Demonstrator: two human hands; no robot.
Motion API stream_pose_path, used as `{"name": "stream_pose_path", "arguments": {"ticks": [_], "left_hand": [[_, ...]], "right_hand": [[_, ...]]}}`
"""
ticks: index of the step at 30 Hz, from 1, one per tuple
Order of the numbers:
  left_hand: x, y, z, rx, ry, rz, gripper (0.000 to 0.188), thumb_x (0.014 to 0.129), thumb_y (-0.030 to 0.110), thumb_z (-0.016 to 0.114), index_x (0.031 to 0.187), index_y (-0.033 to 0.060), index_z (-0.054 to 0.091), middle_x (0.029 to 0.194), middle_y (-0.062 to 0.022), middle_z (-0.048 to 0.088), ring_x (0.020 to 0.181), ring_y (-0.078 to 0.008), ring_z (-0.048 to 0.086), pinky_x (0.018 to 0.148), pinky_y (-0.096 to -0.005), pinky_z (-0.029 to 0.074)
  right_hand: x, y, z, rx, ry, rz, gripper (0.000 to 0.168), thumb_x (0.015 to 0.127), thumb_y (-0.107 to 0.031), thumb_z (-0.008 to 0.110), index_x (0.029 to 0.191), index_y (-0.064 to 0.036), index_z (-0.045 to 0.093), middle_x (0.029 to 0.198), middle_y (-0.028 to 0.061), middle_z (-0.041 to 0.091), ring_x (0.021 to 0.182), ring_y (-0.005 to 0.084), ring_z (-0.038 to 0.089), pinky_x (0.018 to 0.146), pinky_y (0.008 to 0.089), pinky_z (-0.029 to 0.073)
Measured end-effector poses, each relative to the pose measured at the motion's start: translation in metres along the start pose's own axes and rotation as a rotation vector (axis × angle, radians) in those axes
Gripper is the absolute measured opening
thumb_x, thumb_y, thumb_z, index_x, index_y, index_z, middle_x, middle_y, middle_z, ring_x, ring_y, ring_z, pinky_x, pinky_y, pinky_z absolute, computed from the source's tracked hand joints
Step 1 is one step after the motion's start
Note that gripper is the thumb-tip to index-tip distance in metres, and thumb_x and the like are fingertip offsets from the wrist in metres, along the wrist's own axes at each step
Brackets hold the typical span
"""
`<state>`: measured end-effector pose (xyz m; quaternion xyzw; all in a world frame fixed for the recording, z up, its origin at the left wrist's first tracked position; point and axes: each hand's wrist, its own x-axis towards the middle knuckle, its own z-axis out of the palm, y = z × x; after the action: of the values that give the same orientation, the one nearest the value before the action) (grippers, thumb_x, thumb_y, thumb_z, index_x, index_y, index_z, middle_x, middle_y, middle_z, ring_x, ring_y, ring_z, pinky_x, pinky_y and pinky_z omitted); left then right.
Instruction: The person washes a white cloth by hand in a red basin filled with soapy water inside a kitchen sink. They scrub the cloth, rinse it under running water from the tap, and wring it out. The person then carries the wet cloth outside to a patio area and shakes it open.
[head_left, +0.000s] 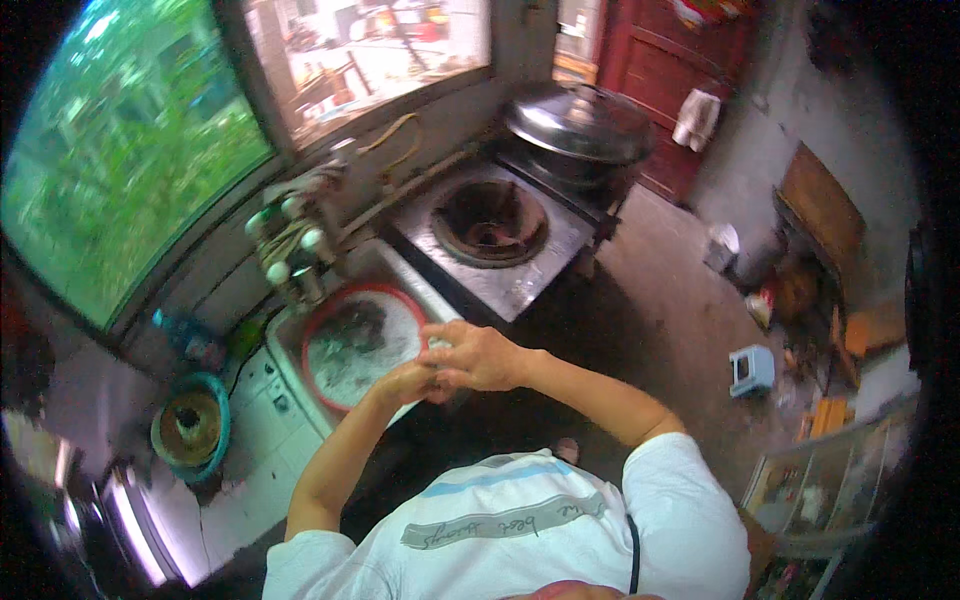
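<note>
My left hand (414, 381) and my right hand (484, 358) meet at the near right side of a red-rimmed basin (307, 365). The fingers of the right overlap those of the left. A small whitish patch shows by the right fingertips; whether it is a held thing or foam is unclear. Pale, cloudy, foamy-looking water (394, 360) fills the basin, with a dark mass (360, 326) in it too blurred to name. The basin sits in a pale sink (289, 341). Beyond its far edge stand taps with pale round knobs (311, 240).
Right of the sink is a stove (517, 296) with a round dark burner opening (491, 225). Behind it stands a large lidded metal pot (577, 124). On the tiled counter (262, 457) at left rests a turquoise basin (223, 397). A small blue stool (752, 370) is on the floor.
</note>
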<state>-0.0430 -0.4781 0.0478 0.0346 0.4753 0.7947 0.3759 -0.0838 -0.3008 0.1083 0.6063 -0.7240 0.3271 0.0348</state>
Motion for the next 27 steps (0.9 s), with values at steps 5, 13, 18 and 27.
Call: {"name": "stream_pose_path", "arguments": {"ticks": [5,13,18,27], "left_hand": [[0.103,-0.016,0.072,-0.176,-0.446,-0.228,0.014,0.079,0.020,0.058,0.074,0.0105,0.049,0.059,0.0042,0.036,0.044,-0.0055,0.032,0.040,-0.0200,0.021],[0.339,-0.033,0.214,0.560,-0.394,-0.272,0.024,0.078,0.031,0.060,0.081,0.0084,0.054,0.060,0.0004,0.046,0.050,-0.0076,0.042,0.041,-0.0238,0.030],[0.497,-0.077,0.274,1.377,-0.409,0.424,0.023,0.076,0.025,0.060,0.087,0.0049,0.055,0.079,-0.0167,0.062,0.067,-0.0318,0.060,0.059,-0.0403,0.046],[0.673,-0.074,0.408,1.883,-0.216,0.679,0.034,0.075,0.011,0.054,0.105,0.0018,0.039,0.087,-0.0151,0.055,0.067,-0.0313,0.061,0.053,-0.0396,0.048]], "right_hand": [[-0.104,0.017,-0.065,-0.157,0.193,0.017,0.024,0.078,-0.027,0.054,0.097,-0.012,0.058,0.085,0.0081,0.057,0.073,0.0256,0.057,0.061,0.0344,0.049],[-0.337,0.103,-0.169,-0.372,0.337,0.578,0.023,0.082,-0.029,0.047,0.072,-0.009,0.050,0.070,0.0118,0.056,0.063,0.0308,0.057,0.053,0.0402,0.047],[-0.448,0.144,-0.231,-0.395,0.467,0.991,0.023,0.084,-0.027,0.043,0.076,-0.008,0.052,0.074,0.0160,0.060,0.066,0.0364,0.058,0.057,0.0459,0.045],[-0.602,0.261,-0.308,-0.157,1.124,1.406,0.036,0.087,-0.029,0.034,0.102,-0.004,0.055,0.095,0.0169,0.060,0.088,0.0315,0.056,0.078,0.0382,0.042]]}}
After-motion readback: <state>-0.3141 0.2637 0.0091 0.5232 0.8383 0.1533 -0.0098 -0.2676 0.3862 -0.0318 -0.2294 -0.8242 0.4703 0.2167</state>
